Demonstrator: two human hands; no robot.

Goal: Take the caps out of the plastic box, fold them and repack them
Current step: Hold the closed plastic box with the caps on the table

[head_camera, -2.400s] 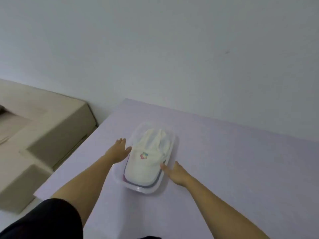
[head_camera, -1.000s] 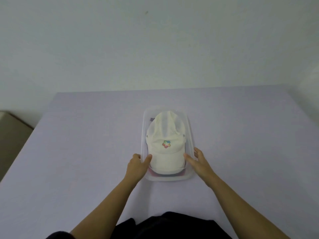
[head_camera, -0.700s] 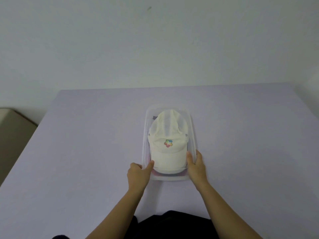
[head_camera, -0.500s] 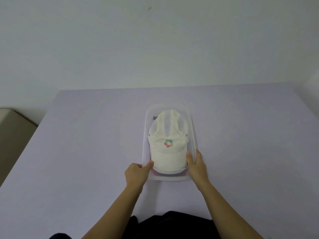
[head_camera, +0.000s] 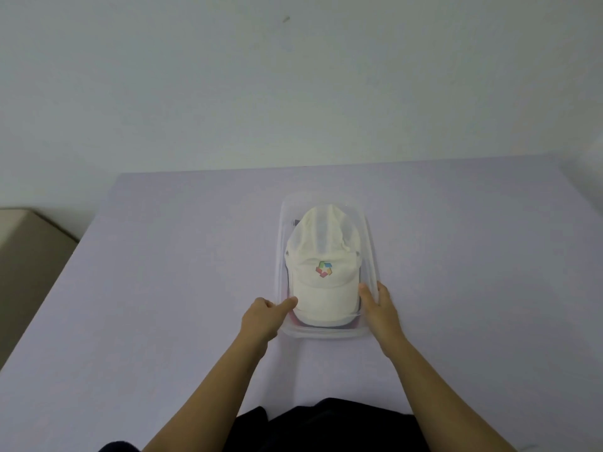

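A clear plastic box (head_camera: 370, 243) stands in the middle of the lilac table (head_camera: 163, 288). A white cap (head_camera: 323, 256) with a small multicoloured logo lies on top inside it, visor toward me. Dark and pink edges of other caps show beneath its visor. My left hand (head_camera: 262, 316) grips the box's near left wall, thumb inside against the white cap's visor. My right hand (head_camera: 378, 308) grips the near right wall, thumb inside beside the visor.
A white wall rises just behind the table's far edge. A beige piece of furniture (head_camera: 26, 256) stands low beyond the table's left edge. My dark clothing (head_camera: 326, 425) shows at the near edge.
The view swung from the table's left corner to face it squarely. Both hands slid from flat beside the box to its near corners and closed on the walls. The box has hardly shifted.
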